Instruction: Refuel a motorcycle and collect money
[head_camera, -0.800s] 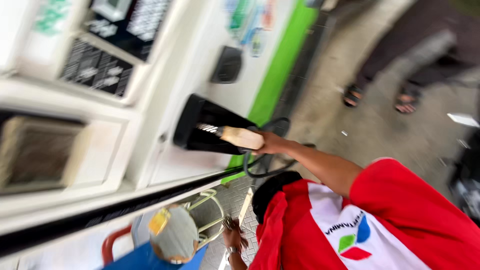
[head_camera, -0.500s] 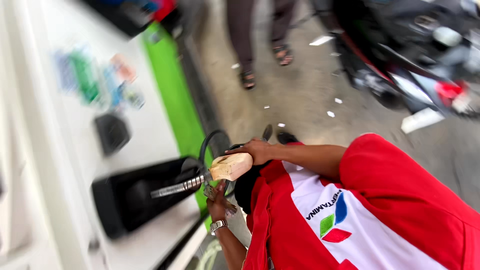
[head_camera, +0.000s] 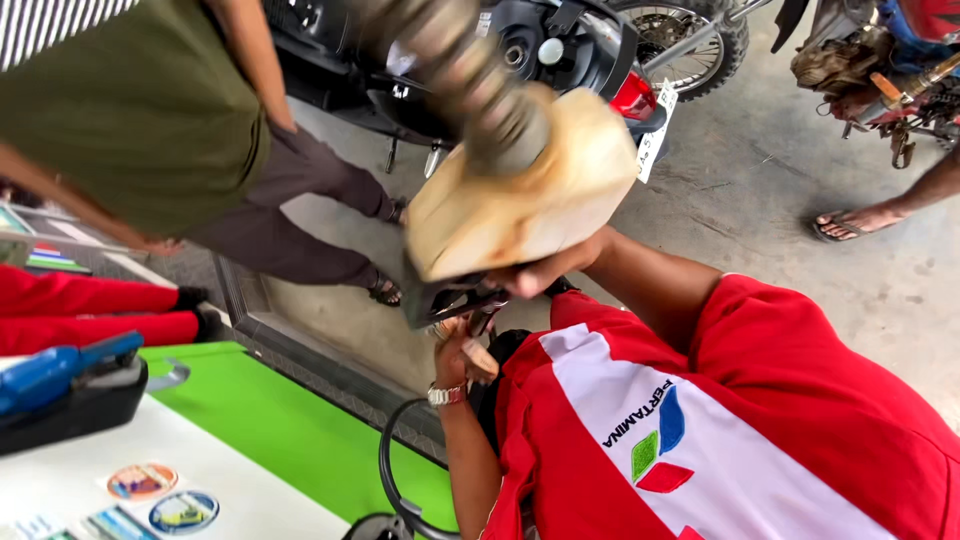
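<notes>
One fuel nozzle (head_camera: 500, 170) filled the near middle of the view, its tan handguard big and close, its ribbed metal spout slanting up toward the far left. The right hand (head_camera: 545, 275) had its grip closed around the black handle under the guard, fingers wrapped tight. The left hand (head_camera: 462, 355), wearing one wristwatch (head_camera: 447, 394), sat just below; whether its grip was closed on anything could not be told. One black hose (head_camera: 392, 480) looped down at the near edge.

Two motorcycles stood far off: a dark one (head_camera: 560, 50) behind the nozzle, another (head_camera: 880, 70) at the far right. One bystander in an olive shirt (head_camera: 140, 110) stood far left, and a sandalled foot (head_camera: 850, 222) showed at right. A blue nozzle (head_camera: 60, 370) rested in the pump (head_camera: 200, 470) at near left.

Half a second before, the nozzle was small and low beside the pump's holster; now it was raised, hiding much of the dark motorcycle.
</notes>
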